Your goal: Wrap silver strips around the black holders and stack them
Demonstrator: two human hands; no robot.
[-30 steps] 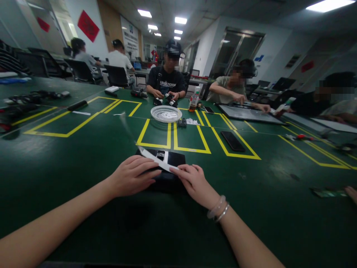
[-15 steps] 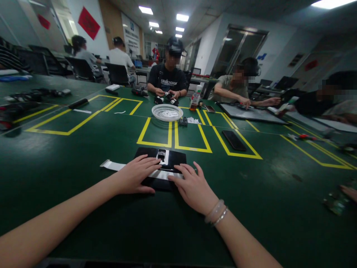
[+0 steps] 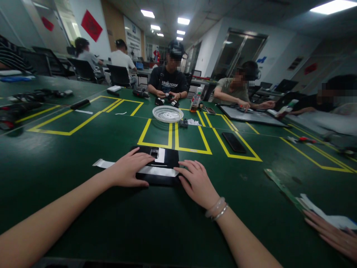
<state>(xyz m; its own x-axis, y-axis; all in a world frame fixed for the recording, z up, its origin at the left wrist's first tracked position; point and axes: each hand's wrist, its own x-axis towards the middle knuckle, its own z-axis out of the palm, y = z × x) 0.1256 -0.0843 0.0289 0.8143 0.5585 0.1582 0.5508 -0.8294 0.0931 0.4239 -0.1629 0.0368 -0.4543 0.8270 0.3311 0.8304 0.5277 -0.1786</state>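
Note:
A flat black panel (image 3: 156,181) lies on the green table in front of me. On its far half are a small dark square opening (image 3: 154,153) and a white patch (image 3: 160,155). Across its middle runs a white flat ribbon cable (image 3: 158,171), whose connector end sticks out to the left past my wrist. My left hand (image 3: 131,167) rests over the panel's left side, fingers stretched and thumb apart. At the right edge, my right hand (image 3: 196,182) touches the panel and the cable's end with spread fingertips. Neither hand is closed around anything.
Beyond the panel are yellow tape outlines, a white plastic basket (image 3: 167,114), a black phone (image 3: 233,142) and a bottle (image 3: 195,101). At right, another person's hand (image 3: 331,230) is beside a green strip (image 3: 283,188) and white sheet-like material. Tools (image 3: 16,111) lie far left.
The panel and cable have shifted slightly left, along with my left hand. My right fingertips have moved from the panel's top to its right edge. The green strip has come into view at right.

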